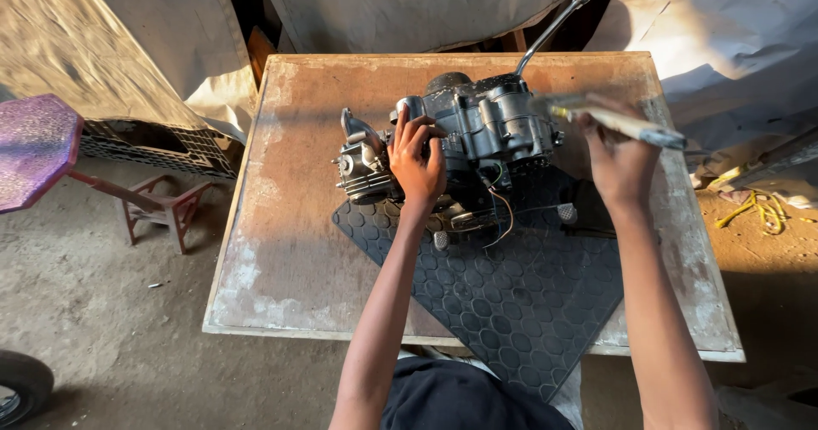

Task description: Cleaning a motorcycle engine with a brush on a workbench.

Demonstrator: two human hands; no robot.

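My left grip [417,161] lay spread wide on the gray engine [477,136] on the tabletop [290,251], and my right grip [620,161] held a wooden-handled tool [626,124].

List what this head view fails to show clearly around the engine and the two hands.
- Tool in the right hand: motion-blurred, its kind unclear.
- Metal lever behind the engine: its top is cut off by the upper edge.
- Engine's near face: partly covered by the left hand.
- Mat: its near corner is hidden by the person's dark clothing.
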